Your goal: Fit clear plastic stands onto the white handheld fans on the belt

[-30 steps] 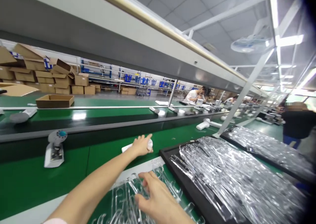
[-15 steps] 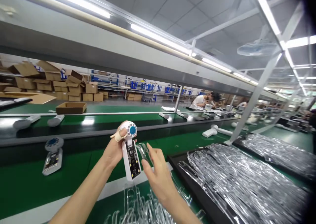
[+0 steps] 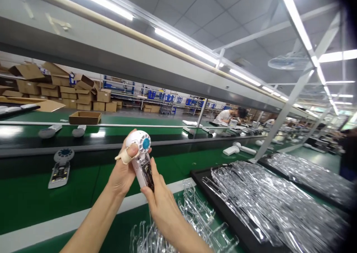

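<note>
My left hand [image 3: 124, 171] is closed around a white handheld device [image 3: 138, 173], below its round vented head with a blue centre. A beige wrap covers part of the thumb. The device's body is open at the front, showing a dark circuit board. My right hand [image 3: 161, 197] grips along the body's right side and lower end, pressing a clear plastic frame [image 3: 146, 159] against the opening. Fingers hide most of that frame. Below the right hand lies a loose heap of clear plastic frames [image 3: 192, 204]. A similar open device [image 3: 60, 169] rests on the green surface at left.
A black tray [image 3: 196, 175] piled with clear plastic frames stands at right, with another pile beyond. Several white devices [image 3: 79, 131] lie on the dark belt across from me. A cardboard tray [image 3: 85, 118] sits behind it. Another person [image 3: 224, 115] works farther off.
My right hand has brought the clear frame from beside the device onto its open front. The device has shifted slightly left and tilted. The view has moved a little.
</note>
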A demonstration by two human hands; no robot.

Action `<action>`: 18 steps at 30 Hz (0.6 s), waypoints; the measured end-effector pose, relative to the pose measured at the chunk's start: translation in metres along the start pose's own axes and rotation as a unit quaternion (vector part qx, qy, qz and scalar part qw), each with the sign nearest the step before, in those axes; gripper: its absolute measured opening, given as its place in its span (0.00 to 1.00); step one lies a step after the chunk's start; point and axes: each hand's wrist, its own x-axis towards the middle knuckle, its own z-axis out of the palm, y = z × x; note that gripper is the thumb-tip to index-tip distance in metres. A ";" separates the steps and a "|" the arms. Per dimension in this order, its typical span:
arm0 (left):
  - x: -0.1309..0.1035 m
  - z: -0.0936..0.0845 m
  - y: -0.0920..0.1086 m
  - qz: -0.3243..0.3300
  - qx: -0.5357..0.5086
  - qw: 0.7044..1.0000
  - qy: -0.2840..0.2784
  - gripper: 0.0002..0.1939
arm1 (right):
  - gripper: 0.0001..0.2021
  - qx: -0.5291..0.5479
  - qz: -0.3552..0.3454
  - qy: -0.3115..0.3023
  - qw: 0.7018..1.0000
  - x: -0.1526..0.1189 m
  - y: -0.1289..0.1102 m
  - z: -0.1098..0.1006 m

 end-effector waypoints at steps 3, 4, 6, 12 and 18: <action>0.000 -0.004 -0.001 -0.039 0.097 0.994 -0.013 0.34 | 0.33 -0.029 -0.022 0.014 0.999 0.000 -0.005 -0.016; 0.001 -0.006 -0.003 -0.070 0.131 0.989 -0.022 0.34 | 0.33 -0.052 -0.029 0.025 0.998 0.000 -0.006 -0.022; 0.003 -0.007 -0.007 -0.115 0.190 0.975 -0.023 0.34 | 0.33 -0.086 -0.030 0.033 0.995 0.002 -0.007 -0.031; -0.010 0.011 -0.023 0.010 0.279 0.960 -0.011 0.29 | 0.21 0.183 0.075 0.201 0.960 0.033 0.006 -0.033; -0.017 0.016 -0.043 0.070 0.309 0.948 0.020 0.26 | 0.24 0.230 0.008 0.313 0.921 0.059 0.020 -0.028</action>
